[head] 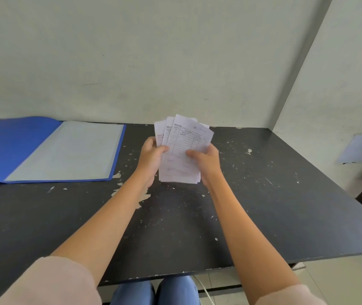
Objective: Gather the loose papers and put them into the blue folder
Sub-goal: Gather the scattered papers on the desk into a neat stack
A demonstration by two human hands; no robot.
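A fanned stack of white printed papers (181, 148) is held upright above the middle of the black table (263, 205). My left hand (152, 157) grips the stack's left edge with the thumb on the front sheet. My right hand (206, 160) grips its right edge, thumb on the front too. The blue folder (4, 148) lies open on the table at the far left, its pale clear inner sleeve (70, 150) facing up. The folder and the papers are apart.
A pale wall stands right behind the table, and a side wall closes the right. The table top is chipped with white flecks. A blurred pale sheet (360, 148) shows at the right edge. My knees in blue jeans (153, 291) are below the front edge.
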